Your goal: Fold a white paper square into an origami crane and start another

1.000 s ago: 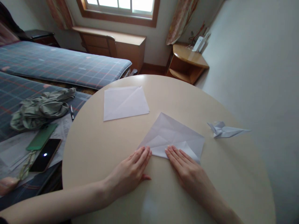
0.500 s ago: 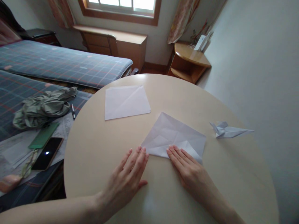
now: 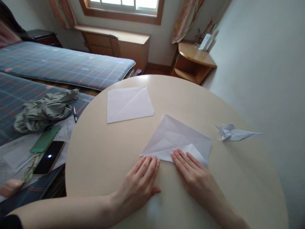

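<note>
Both my left hand (image 3: 140, 186) and right hand (image 3: 195, 178) lie flat, fingers together, pinning the paper (image 3: 177, 140), which I judge light, thin and slippery, best held at its near edge.

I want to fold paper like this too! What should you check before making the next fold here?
1. Left hand flat, fingertips at the near edge of the folded paper: ok.
2. Right hand flat, fingertips on the paper's near edge: ok.
3. Paper lying flat on the round table, well away from its rim: ok.
4. Bare tabletop around the paper; spare sheet and finished paper crane both lie apart from it: ok.
5. Near edge creased sharply all the way along: cannot tell, the fingers cover part of it.
</note>
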{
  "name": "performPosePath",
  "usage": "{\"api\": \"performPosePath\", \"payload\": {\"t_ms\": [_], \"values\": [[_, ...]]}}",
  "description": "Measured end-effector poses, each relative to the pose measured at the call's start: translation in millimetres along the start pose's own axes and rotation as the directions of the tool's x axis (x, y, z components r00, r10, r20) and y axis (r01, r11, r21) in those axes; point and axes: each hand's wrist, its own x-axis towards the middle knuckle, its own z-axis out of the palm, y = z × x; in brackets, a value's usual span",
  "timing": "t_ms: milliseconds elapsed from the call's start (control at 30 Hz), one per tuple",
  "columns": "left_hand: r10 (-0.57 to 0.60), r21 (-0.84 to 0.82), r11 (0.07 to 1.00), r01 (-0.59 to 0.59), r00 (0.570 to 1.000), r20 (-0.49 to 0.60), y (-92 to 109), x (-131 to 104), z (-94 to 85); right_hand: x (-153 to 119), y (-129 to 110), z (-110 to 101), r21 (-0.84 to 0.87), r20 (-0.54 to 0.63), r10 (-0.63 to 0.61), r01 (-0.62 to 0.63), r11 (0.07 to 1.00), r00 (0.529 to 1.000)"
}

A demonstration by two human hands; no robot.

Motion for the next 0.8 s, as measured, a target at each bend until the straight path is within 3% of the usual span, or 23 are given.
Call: {"api": "performPosePath", "payload": {"t_ms": [200,333,467,633,800], "values": [[-0.089,-0.039,0.995,0.089,0.996,0.022,-11.6,-7.2,-1.3,0.2,-0.2,-1.3,-0.007,-0.004,0.007,-0.007,1.000,1.000],[-0.085,-0.052,0.995,0.084,0.996,-0.004,-19.4,-10.6,-0.7,0.3,-1.2,-0.8,-0.027,0.011,0.010,-0.010,1.000,1.000],[-0.022,-0.075,0.997,0.020,0.999,-0.029,-17.8,-5.5,-2.7,1.1,-1.5,-1.3,-0.041,0.006,-0.008,0.009,0.999,1.000],[0.142,-0.163,0.977,-0.140,0.990,-0.004,-11.6,10.3,-3.5,0.6,0.4,-1.5,-0.008,0.008,-0.029,0.029,1.000,1.000],[0.152,-0.157,0.976,-0.152,0.988,-0.014,-10.9,27.3,3.2,0.5,2.7,-0.2,0.105,0.028,0.039,-0.042,0.994,0.999]]}}
